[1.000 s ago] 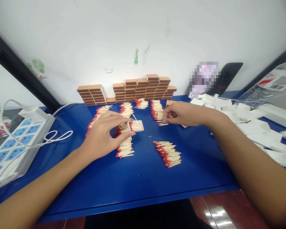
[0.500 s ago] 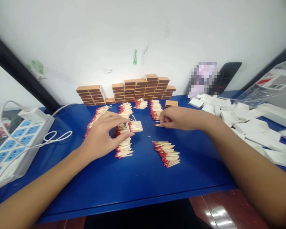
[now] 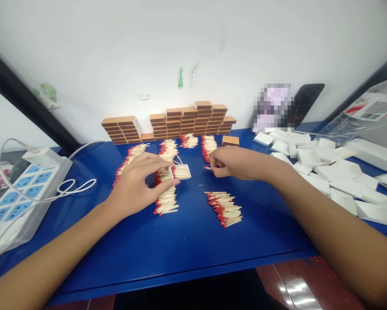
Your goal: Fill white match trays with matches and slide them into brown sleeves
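Note:
My left hand (image 3: pixel 138 183) pinches a small white matchbox tray (image 3: pixel 181 172), partly filled with red-tipped matches, between thumb and fingers. It hovers over a row of matches (image 3: pixel 165 199) on the blue table (image 3: pixel 180 241). My right hand (image 3: pixel 232 162) is closed in a pinch on a few matches at the near end of another match row (image 3: pixel 207 147). A loose heap of matches (image 3: pixel 224 208) lies in front of that hand.
Brown matchbox sleeves (image 3: pixel 180 121) are stacked against the white wall, one more (image 3: pixel 230 140) lies by my right hand. White empty trays (image 3: pixel 322 168) are heaped at the right. A power strip (image 3: pixel 15 193) with white cables sits at the left. The table's front edge is close.
My right hand has slid left along the table with its pinched matches, toward the tray. My left hand and the tray have barely moved.

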